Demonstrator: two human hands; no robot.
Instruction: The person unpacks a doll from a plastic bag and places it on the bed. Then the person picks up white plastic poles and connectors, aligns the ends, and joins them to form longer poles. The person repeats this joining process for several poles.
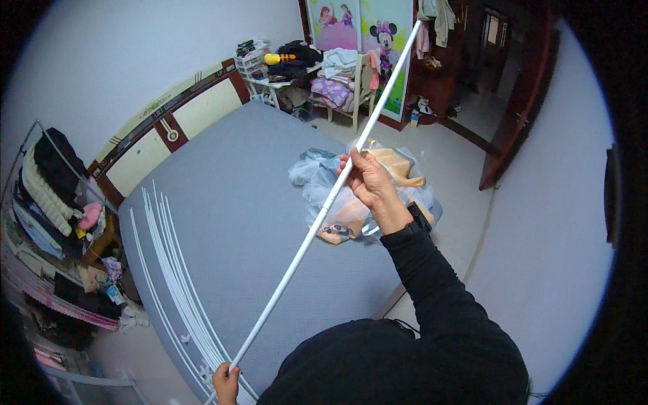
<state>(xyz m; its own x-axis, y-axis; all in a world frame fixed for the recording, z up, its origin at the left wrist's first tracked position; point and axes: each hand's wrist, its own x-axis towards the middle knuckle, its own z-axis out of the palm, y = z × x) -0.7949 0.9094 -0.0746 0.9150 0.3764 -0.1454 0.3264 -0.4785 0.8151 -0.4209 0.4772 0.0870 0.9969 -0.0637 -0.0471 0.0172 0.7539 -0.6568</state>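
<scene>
I hold a long thin white rod (307,239) slanting from the lower left up to the far right, above a grey bed (250,202). My right hand (368,179) grips the rod about midway, fingers wrapped round it. At the bottom edge of the view, my left hand (226,383) holds the rod's lower end. Several more white rods (169,270) lie side by side along the left part of the bed. A bundle of pale tulle and tan fabric (351,202) sits on the bed's right edge, under my right hand.
A clothes rack with dark and white garments (47,182) stands at the left. A cluttered desk and chair piled with clothes (324,74) stand beyond the bed's far end. A dark wooden door (520,101) opens at the right, and cartoon posters hang on the far wall.
</scene>
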